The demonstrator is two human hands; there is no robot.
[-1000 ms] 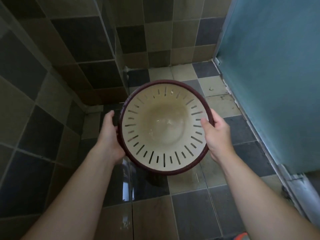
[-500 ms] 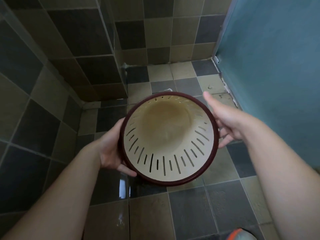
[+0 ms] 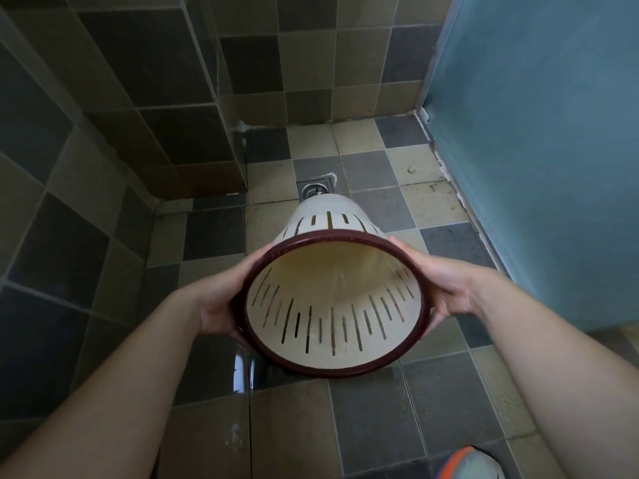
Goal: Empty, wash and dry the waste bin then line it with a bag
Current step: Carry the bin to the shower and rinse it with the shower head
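Between both hands' half-hidden fingers [image 3: 403, 244], bin [image 3: 332, 326].

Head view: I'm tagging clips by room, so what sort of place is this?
Probably a tiled bathroom or shower area: a metal floor drain set in the checkered tile floor, tiled walls, and a frosted blue-green panel on the right.

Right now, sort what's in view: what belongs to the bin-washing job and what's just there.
Job:
- slotted waste bin, cream with a dark red rim, tipped on its side, no bag in it
- left hand and right hand, gripping its rim
- floor drain

Just there:
- shoe
- blue-green door
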